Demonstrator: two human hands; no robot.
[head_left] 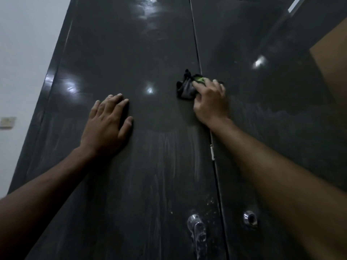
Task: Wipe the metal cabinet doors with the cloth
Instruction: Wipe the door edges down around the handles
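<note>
Two dark metal cabinet doors fill the view: the left door [116, 53] and the right door [253, 102], split by a narrow vertical gap. My right hand [211, 102] presses a crumpled grey, black and green cloth [185, 87] against the left door, right beside the gap. My left hand [108, 122] lies flat on the left door with its fingers spread, holding nothing. Pale streaks and drips run down the left door below both hands.
A chrome handle [197, 229] sits low on the left door, a chrome lock [249, 218] low on the right door. A white wall with a socket [7, 122] stands at the left. A brown panel [332, 59] is at the right edge.
</note>
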